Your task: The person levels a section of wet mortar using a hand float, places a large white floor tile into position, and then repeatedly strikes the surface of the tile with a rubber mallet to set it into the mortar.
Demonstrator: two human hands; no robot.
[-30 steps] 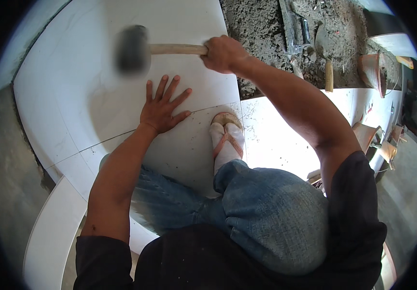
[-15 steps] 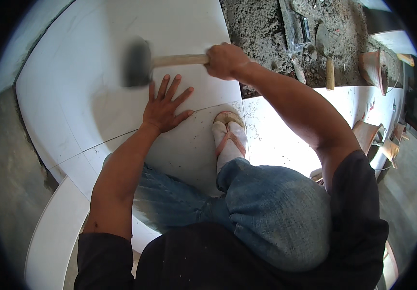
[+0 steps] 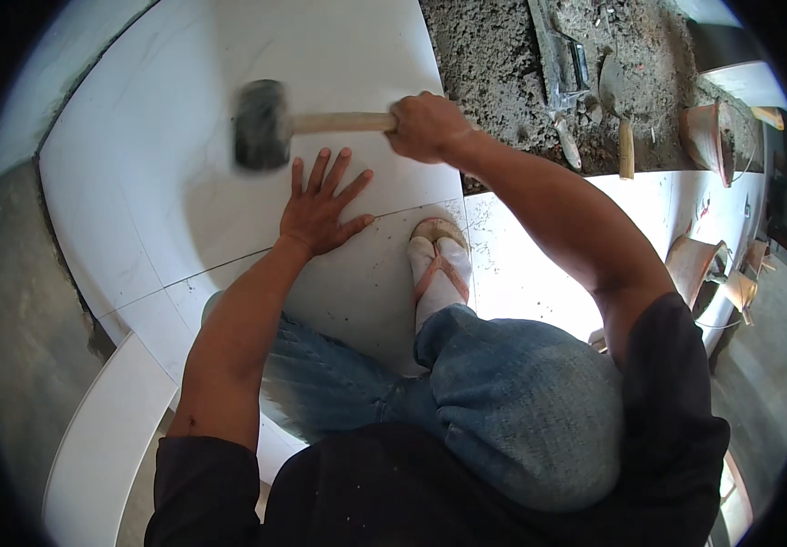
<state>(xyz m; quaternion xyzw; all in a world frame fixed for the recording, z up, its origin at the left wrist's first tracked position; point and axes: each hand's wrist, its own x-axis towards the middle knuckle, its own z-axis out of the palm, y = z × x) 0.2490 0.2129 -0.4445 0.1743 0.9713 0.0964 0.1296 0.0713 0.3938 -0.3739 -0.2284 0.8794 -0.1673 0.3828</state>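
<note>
My right hand (image 3: 425, 128) is closed round the wooden handle of a mallet (image 3: 339, 122). Its black head (image 3: 260, 125), a little blurred, is over the large white marbled tile (image 3: 311, 55), just up and left of my left hand's fingertips; I cannot tell whether it touches the surface. My left hand (image 3: 321, 205) lies flat on the tile with fingers spread. My foot (image 3: 439, 269), in a white sock and a thong sandal, stands on white tiles right below that hand.
Grey mortar (image 3: 485, 73) borders the tile's right side, carrying a long metal tool (image 3: 558, 55) and a trowel (image 3: 612, 87). Buckets (image 3: 704, 137) stand at the right. A wall (image 3: 29, 82) edges the left. A separate white tile (image 3: 93, 456) lies lower left.
The mallet and my right hand are lower in the picture than a second ago, the head blurred in each frame. My left hand stays spread on the tile; the view has shifted slightly.
</note>
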